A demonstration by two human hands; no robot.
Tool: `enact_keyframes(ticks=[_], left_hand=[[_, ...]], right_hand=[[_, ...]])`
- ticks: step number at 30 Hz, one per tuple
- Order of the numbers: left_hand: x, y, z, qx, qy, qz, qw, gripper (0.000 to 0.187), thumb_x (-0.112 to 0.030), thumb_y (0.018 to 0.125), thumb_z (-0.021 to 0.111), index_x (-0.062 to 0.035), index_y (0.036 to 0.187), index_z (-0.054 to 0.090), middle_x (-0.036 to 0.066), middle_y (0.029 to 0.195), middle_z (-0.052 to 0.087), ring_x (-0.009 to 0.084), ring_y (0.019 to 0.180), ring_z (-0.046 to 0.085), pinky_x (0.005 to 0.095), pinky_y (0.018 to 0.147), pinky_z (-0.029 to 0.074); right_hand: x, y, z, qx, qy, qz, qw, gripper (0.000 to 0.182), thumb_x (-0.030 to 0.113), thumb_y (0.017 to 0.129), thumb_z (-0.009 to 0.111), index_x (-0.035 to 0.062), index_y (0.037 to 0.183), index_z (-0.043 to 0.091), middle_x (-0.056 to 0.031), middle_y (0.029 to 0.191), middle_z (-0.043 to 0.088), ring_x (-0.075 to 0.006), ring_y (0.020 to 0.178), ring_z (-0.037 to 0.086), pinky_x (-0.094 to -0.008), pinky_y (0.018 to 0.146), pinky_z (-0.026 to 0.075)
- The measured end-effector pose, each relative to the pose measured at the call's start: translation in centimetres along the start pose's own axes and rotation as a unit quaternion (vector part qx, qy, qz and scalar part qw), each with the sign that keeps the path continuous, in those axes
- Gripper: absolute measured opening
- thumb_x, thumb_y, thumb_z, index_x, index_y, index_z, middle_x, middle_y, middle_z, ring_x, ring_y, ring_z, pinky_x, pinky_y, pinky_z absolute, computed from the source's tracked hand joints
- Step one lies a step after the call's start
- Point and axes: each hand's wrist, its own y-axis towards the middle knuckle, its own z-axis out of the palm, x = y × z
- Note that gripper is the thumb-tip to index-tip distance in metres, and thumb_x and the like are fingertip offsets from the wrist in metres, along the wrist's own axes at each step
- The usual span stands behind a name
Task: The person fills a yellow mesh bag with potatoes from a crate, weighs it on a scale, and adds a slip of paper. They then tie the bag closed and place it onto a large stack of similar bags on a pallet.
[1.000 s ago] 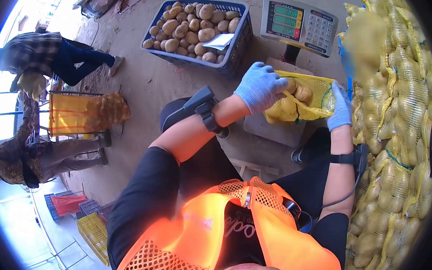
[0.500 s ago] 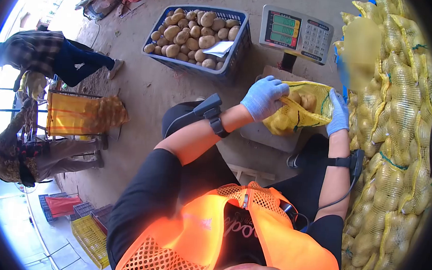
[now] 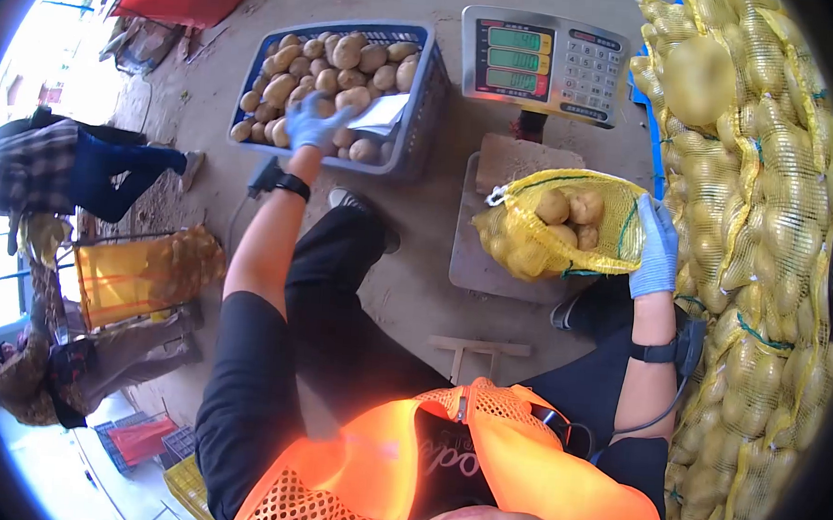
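My left hand, in a light blue glove, is over the potatoes in a blue plastic crate. Its fingers are apart and somewhat blurred; no potato shows in its grasp. My right hand, gloved alike, is closed on the rim of a yellow mesh bag. The bag's mouth gapes upward, with several potatoes inside. It rests on the platform of a digital scale, whose display and keypad stand just beyond.
Filled mesh bags of potatoes are stacked along my right. White paper lies on the crate's potatoes. A small wooden stool is between my legs. Two people are at the left, near an orange mesh sack.
My left hand has let go of the bag's rim and moved left to the crate. The bag's mouth has turned upward, still in my right hand. The scale's readout differs.
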Motion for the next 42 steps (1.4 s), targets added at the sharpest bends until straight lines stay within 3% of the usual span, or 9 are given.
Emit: enact_keyframes(ticks=[12,16,24,27,30,35,37,38,42], left_hand=[[-4.4,5.3,-1.6,0.107,0.198,-0.092,0.97,0.093,-0.07,0.053,0.069,-0.0173,0.127,0.048,0.023,0.13,0.039,0.0377,0.119,0.043,0.0421,0.097,0.039],[-1.9,5.9,5.2,0.062,0.384,-0.017,0.921,0.057,-0.051,0.077,0.057,-0.0122,0.119,0.053,0.017,0.123,0.044,0.0368,0.116,0.045,0.0474,0.092,0.042],[-3.8,3.4,2.7,0.075,0.234,-0.006,0.969,0.092,-0.077,0.061,0.052,-0.007,0.121,0.056,0.027,0.136,0.037,0.038,0.128,0.034,0.0451,0.104,0.027],[-3.4,4.1,1.9,0.066,-0.149,-0.147,0.976,0.08,-0.062,0.063,0.067,-0.003,0.115,0.057,0.017,0.115,0.056,0.0315,0.114,0.048,0.0391,0.092,0.041],[-11.4,-1.7,-5.5,0.115,-0.714,-0.159,0.672,0.067,-0.049,0.07,0.069,-0.0102,0.12,0.046,0.009,0.12,0.047,0.0239,0.108,0.047,0.0479,0.087,0.043],[-23.6,-14.0,-11.8,0.367,-0.86,0.089,0.343,0.048,-0.054,0.079,0.052,-0.0104,0.1,0.051,0.003,0.081,0.05,0.0192,0.083,0.05,0.0432,0.078,0.045],[-27.1,-18.4,-9.7,0.269,-0.717,0.135,0.628,0.055,-0.054,0.079,0.055,-0.0143,0.116,0.046,0.005,0.106,0.047,0.0216,0.105,0.046,0.0514,0.093,0.036],[-29.4,-19.8,-10.3,0.438,-0.777,-0.063,0.447,0.058,-0.055,0.076,0.058,-0.0139,0.116,0.046,0.005,0.11,0.046,0.0215,0.107,0.045,0.0539,0.093,0.036],[-28.8,-20.7,-3.2,0.463,-0.63,-0.088,0.618,0.059,-0.043,0.074,0.068,-0.0084,0.118,0.051,0.004,0.103,0.057,0.0181,0.094,0.055,0.0385,0.084,0.045]], right_hand=[[-0.3,1.4,-0.3,-0.03,0.036,0.037,0.998,0.01,0.016,0.09,0.056,0.0068,0.091,0.06,-0.0008,0.087,0.061,-0.0088,0.077,0.057,-0.0225,0.07,0.048],[0.5,0.5,1.4,-0.016,0.029,0.048,0.998,0.013,0.017,0.09,0.056,0.0057,0.094,0.061,-0.0017,0.089,0.061,-0.0098,0.08,0.057,-0.0229,0.071,0.047],[0.1,-0.9,1.0,0.025,-0.043,0.012,0.999,0.015,0.02,0.087,0.061,0.0062,0.092,0.063,0.0015,0.079,0.059,-0.0052,0.072,0.054,-0.0194,0.065,0.043],[0.0,-1.4,1.3,0.042,-0.019,0.004,0.999,0.015,0.021,0.087,0.061,0.0062,0.089,0.063,0.0033,0.076,0.058,-0.0034,0.07,0.052,-0.019,0.064,0.042],[-0.8,-1.4,1.1,0.069,-0.032,-0.005,0.997,0.015,0.022,0.087,0.061,0.0062,0.087,0.062,0.0039,0.077,0.058,-0.0027,0.071,0.05,-0.0193,0.064,0.042],[-0.9,-1.7,1.7,0.082,-0.058,-0.04,0.994,0.015,0.02,0.087,0.061,0.0059,0.084,0.063,0.0051,0.075,0.055,-0.0025,0.07,0.045,-0.0198,0.063,0.039],[-1.7,-2.0,1.4,0.085,-0.037,-0.051,0.994,0.015,0.02,0.087,0.062,0.0058,0.083,0.063,0.0057,0.073,0.054,-0.0024,0.069,0.043,-0.0205,0.062,0.039],[-1.5,-2.2,1.4,0.086,-0.032,-0.054,0.994,0.015,0.02,0.087,0.062,0.0058,0.083,0.063,0.0057,0.073,0.054,-0.0024,0.069,0.043,-0.0205,0.062,0.039],[-1.0,-1.4,0.5,0.057,0.034,-0.063,0.996,0.015,0.022,0.086,0.062,0.0075,0.082,0.063,0.0054,0.072,0.054,-0.0028,0.066,0.043,-0.0208,0.06,0.039]])
